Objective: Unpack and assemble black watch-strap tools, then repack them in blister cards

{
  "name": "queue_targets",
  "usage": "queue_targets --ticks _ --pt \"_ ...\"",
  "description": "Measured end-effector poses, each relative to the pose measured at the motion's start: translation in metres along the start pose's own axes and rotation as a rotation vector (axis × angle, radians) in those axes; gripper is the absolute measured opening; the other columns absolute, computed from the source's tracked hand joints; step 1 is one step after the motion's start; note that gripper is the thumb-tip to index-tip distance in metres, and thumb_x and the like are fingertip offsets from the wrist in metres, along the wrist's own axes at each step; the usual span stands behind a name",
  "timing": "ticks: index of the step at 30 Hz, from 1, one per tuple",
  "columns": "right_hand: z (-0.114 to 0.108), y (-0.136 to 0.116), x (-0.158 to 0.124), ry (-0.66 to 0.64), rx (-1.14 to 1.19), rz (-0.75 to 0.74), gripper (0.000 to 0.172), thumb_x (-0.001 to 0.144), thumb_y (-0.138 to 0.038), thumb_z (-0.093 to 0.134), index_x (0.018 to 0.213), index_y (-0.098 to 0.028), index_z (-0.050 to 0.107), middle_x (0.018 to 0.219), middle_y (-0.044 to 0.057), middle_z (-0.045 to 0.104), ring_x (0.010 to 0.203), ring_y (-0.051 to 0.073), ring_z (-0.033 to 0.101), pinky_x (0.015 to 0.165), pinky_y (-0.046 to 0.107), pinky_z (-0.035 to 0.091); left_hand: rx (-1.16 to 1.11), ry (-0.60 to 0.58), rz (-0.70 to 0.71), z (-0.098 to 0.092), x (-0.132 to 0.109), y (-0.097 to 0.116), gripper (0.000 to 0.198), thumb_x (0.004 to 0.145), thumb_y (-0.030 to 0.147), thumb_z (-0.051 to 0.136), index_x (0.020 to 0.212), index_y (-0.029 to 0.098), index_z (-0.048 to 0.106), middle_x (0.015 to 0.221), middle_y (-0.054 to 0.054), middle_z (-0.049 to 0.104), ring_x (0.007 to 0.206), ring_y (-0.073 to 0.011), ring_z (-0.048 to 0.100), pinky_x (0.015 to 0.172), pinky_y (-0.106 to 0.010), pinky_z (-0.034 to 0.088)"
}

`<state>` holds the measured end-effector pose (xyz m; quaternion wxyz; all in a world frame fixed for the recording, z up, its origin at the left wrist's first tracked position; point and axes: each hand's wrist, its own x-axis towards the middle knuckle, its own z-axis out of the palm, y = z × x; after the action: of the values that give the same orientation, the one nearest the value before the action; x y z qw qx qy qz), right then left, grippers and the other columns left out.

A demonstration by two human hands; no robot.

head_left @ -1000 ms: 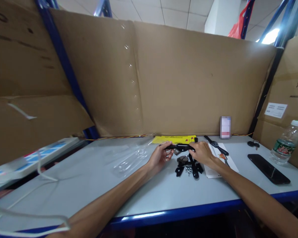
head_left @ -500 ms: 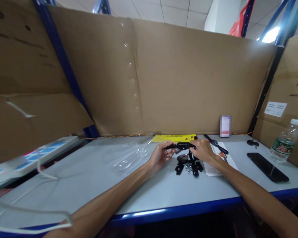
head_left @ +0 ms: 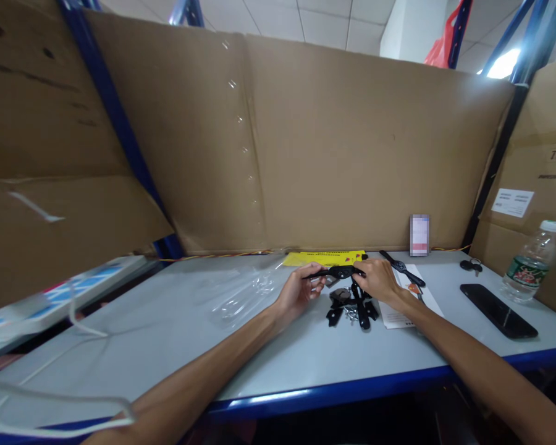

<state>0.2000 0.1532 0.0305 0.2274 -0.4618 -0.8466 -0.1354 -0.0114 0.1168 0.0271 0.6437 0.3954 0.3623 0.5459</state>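
Observation:
Between my two hands is a long black part (head_left: 341, 272) with a wider middle, held level above the table. My left hand (head_left: 301, 288) grips its left end with the fingers curled round it. My right hand (head_left: 377, 279) pinches the other end from above; its fingertips are partly hidden. Just below lie loose black pieces (head_left: 362, 314) and a small heap of silvery screws (head_left: 351, 314). A similar long black part (head_left: 400, 266) rests to the right, partly on a white printed sheet (head_left: 398, 316).
Clear plastic bags (head_left: 245, 300) and a yellow printed sheet (head_left: 322, 258) lie left and behind. Rightward are a dark phone (head_left: 498, 310), keys (head_left: 471, 266), a water bottle (head_left: 530, 272) and an upright blurred screen (head_left: 419, 235). A power strip (head_left: 88, 287) and white cable (head_left: 60, 398) occupy the left; cardboard (head_left: 324, 148) walls the back.
The black part's wide middle has turned slightly in my hands. Both hands stay in almost the same place, and the view has shifted very slightly.

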Motion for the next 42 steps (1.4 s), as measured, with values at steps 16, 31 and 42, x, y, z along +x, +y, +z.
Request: queue_targets --ticks 16,31,42 --pt "-0.0028 -0.001 0.0004 -0.015 0.007 -0.002 0.021 0.09 -0.023 0.056 0.098 -0.022 0.075 0.096 0.006 0.077 0.088 0.019 0.068 0.071 0.026 0.04 -0.003 -0.018 0.019 -0.0017 0.0017 -0.0007 0.018 0.071 0.025 0.068 0.082 0.015 0.057 0.061 -0.001 0.057 0.046 -0.0073 0.047 0.04 -0.016 0.026" --pt "-0.0031 -0.0014 -0.0001 -0.008 0.019 -0.004 0.02 0.09 -0.023 0.056 0.096 -0.022 0.075 0.099 0.005 0.077 0.089 0.019 0.069 0.071 0.026 0.04 0.005 -0.007 0.009 -0.0001 -0.0003 0.0004 0.017 0.07 0.024 0.068 0.082 0.014 0.06 0.061 -0.001 0.058 0.045 -0.0072 0.047 0.04 -0.016 0.026" --pt "-0.0015 -0.0012 0.0003 -0.007 0.028 0.0 0.019 0.09 -0.023 0.056 0.094 -0.022 0.074 0.098 0.005 0.077 0.089 0.019 0.069 0.071 0.026 0.04 0.004 -0.008 0.013 -0.0016 0.0006 -0.0005 0.016 0.072 0.024 0.068 0.083 0.014 0.061 0.062 -0.001 0.057 0.046 -0.007 0.047 0.04 -0.016 0.027"
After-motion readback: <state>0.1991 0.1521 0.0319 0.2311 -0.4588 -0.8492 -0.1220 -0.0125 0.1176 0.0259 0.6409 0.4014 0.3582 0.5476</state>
